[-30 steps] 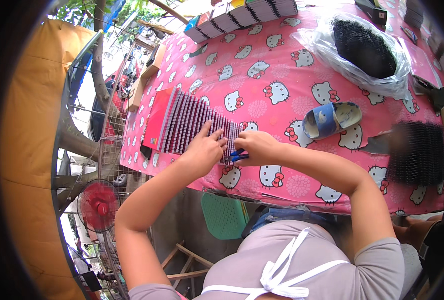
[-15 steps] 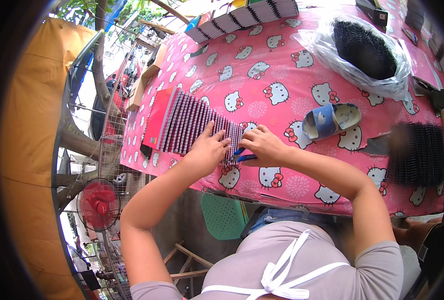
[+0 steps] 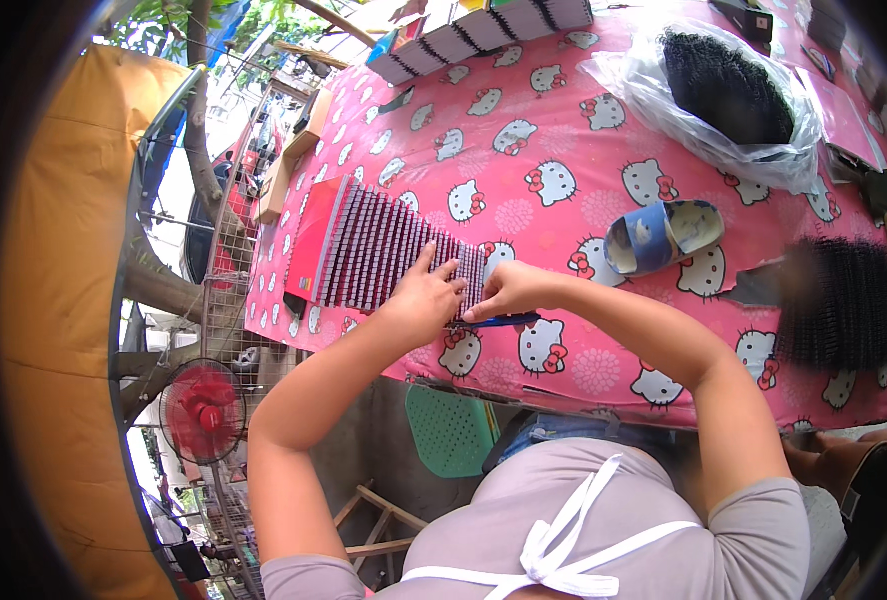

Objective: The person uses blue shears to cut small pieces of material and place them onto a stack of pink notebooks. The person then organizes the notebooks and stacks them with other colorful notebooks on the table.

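Observation:
A fanned-out stack of red-covered notebooks (image 3: 374, 245) lies on the table, its overlapping edges showing rows of dark binding loops. My left hand (image 3: 429, 298) rests on the stack's right end with its fingers apart, pressing down on it. At that same end, my right hand (image 3: 509, 290) is closed around blue-handled pliers (image 3: 509, 321). Their handles point right along the near side, and their jaws are hidden by my fingers. My right thumb comes close to my left fingers.
A blue slipper (image 3: 664, 238) lies right of my hands. Black spiral coils (image 3: 834, 305) lie at the far right, with more coils (image 3: 729, 88) in a clear plastic bag (image 3: 809, 150). Bound notebooks (image 3: 484, 38) line the back edge. A red fan (image 3: 204, 412) stands left.
My right hand has turned and shifted slightly nearer, and the pliers' handles now point to the right. My left hand stays on the stack, moved only slightly.

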The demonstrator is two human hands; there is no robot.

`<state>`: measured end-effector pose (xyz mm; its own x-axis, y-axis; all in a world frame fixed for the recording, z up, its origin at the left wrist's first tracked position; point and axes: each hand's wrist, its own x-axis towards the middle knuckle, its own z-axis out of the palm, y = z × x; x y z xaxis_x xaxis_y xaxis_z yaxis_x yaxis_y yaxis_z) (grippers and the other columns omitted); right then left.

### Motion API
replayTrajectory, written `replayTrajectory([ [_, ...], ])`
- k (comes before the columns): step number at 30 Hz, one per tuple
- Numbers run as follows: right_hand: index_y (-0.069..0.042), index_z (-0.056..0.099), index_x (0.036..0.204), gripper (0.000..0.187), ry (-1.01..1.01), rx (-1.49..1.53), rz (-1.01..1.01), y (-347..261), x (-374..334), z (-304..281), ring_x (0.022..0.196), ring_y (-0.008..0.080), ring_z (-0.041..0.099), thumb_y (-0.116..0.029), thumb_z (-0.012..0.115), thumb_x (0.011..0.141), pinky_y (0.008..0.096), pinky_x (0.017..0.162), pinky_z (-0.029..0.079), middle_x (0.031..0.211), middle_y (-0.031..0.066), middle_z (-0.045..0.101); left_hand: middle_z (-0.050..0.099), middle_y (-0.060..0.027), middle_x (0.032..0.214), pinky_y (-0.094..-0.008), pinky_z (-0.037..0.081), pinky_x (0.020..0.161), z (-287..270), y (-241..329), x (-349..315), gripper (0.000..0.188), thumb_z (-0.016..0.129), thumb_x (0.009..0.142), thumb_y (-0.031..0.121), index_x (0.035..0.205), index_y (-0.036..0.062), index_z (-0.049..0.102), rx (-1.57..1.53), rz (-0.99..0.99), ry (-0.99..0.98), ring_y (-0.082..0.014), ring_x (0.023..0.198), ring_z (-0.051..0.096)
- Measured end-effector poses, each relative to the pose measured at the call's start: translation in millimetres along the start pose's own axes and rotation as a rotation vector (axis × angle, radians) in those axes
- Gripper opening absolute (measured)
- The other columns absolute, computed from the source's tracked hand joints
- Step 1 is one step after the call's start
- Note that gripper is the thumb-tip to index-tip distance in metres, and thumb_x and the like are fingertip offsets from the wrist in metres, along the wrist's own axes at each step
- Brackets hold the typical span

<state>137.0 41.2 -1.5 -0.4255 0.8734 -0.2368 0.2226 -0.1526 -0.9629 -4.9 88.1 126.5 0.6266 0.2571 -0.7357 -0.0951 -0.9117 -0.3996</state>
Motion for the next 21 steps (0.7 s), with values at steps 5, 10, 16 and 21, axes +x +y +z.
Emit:
replayTrajectory([
  [5, -0.003, 0.064, 0.085, 0.046, 0.254, -0.283, -0.353, 15, -9, 10, 0.072, 0.0231, 0.061, -0.044, 0.076, 0.069, 0.0384, 0.062, 0.047, 0.075, 0.0112, 0.06, 0.049, -0.0022, 0.135, -0.0539, 0.014, 0.111, -7, 0, -1, 0.045, 0.06, 0.077, 0.011, 0.122, 0.0122, 0.058, 0.014, -0.012, -0.026, -0.0219, 0.133, 0.034],
  [10, -0.008, 0.058, 0.096, 0.044, 0.521, -0.71, -0.595, 21, -23, 22, 0.094, 0.0265, 0.055, -0.038, 0.073, 0.068, 0.0419, 0.083, 0.04, 0.094, 0.0093, 0.054, 0.051, -0.0024, 0.132, -0.0538, 0.014, 0.111, -8, 1, -4, 0.043, 0.06, 0.077, 0.01, 0.12, 0.0109, 0.059, 0.012, -0.014, -0.03, -0.0221, 0.132, 0.035],
  [16, -0.007, 0.061, 0.092, 0.041, 0.537, -0.729, -0.656, 17, -12, 26, 0.088, 0.0262, 0.058, -0.038, 0.073, 0.069, 0.0425, 0.077, 0.044, 0.09, 0.0094, 0.056, 0.052, -0.0028, 0.131, -0.0539, 0.015, 0.111, -6, 1, -2, 0.041, 0.059, 0.076, 0.009, 0.117, 0.01, 0.061, -0.001, -0.011, -0.033, -0.0226, 0.133, 0.034],
  [21, 0.0, 0.067, 0.073, 0.044, 0.139, -0.212, -0.248, 5, -1, 3, 0.055, 0.0237, 0.062, -0.043, 0.074, 0.069, 0.0386, 0.052, 0.05, 0.066, 0.013, 0.063, 0.05, -0.0025, 0.133, -0.0549, 0.013, 0.111, -12, 0, 2, 0.044, 0.06, 0.076, 0.01, 0.121, 0.0113, 0.059, 0.023, -0.01, -0.08, -0.0223, 0.134, 0.032],
])
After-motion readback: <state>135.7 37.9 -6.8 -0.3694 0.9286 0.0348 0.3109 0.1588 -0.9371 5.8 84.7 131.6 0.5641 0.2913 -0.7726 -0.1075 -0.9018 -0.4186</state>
